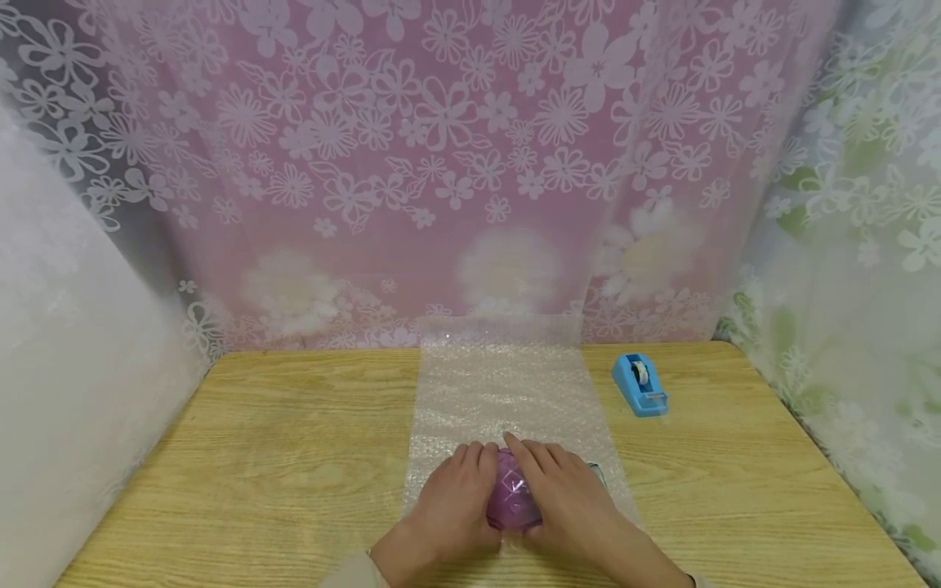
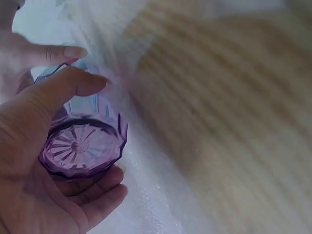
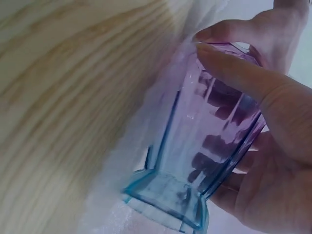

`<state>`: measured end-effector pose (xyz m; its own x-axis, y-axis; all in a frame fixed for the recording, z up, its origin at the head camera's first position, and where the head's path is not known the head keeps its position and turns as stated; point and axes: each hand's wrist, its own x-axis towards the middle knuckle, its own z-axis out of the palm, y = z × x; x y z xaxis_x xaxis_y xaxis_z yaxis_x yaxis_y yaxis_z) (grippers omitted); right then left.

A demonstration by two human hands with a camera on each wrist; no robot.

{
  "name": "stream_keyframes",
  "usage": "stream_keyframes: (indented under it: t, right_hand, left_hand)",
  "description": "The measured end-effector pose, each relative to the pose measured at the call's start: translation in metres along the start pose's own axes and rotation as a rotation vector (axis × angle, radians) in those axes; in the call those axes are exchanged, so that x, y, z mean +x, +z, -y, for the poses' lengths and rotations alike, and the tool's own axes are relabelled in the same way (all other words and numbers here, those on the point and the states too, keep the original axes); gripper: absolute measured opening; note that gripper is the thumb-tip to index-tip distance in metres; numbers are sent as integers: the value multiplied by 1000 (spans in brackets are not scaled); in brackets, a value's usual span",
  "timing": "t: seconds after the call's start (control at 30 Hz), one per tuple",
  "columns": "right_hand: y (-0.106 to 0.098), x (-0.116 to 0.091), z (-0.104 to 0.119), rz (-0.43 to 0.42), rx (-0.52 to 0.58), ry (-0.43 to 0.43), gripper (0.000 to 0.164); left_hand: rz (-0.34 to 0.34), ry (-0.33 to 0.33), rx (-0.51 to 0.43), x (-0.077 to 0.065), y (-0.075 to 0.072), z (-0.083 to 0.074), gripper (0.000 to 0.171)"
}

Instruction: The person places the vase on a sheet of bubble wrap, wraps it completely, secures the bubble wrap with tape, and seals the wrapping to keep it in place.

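Observation:
A faceted glass vase (image 1: 513, 490), purple at one end and fading to blue at the other, lies on its side over a strip of bubble wrap (image 1: 507, 384). My left hand (image 1: 456, 500) grips its purple end, where the left wrist view shows a starburst base (image 2: 80, 146) between thumb and fingers. Around the body curls my right hand (image 1: 575, 496), with the flared blue rim (image 3: 168, 197) sticking out past it in the right wrist view. Both thumbs are close together on the near side of the glass.
A blue tape dispenser (image 1: 638, 385) with a roll of tape stands right of the bubble wrap on the wood-grain table (image 1: 294, 441). The wrap's far end reaches the back edge, against a pink flowered curtain (image 1: 412, 204). Pale curtains hang at both sides.

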<state>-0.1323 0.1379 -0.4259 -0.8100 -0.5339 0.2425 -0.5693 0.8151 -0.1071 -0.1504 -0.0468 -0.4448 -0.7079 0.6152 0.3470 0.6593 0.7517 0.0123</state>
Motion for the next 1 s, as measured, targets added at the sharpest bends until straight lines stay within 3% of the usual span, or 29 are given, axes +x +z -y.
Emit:
stream_keyframes:
  t: [0.17, 0.4, 0.57, 1.0]
  right_hand:
    - [2, -3, 1, -29, -30, 2, 104]
    - [8, -8, 5, 4, -21, 46, 113]
    - [12, -7, 6, -39, -39, 70, 109]
    - [12, -1, 3, -13, -60, 72, 102]
  left_hand:
    - [39, 5, -33, 4, -1, 5, 90]
    - [145, -7, -84, 10, -6, 10, 82]
    - [206, -16, -122, 15, -10, 14, 85]
    - [276, -54, -215, 19, -14, 19, 89]
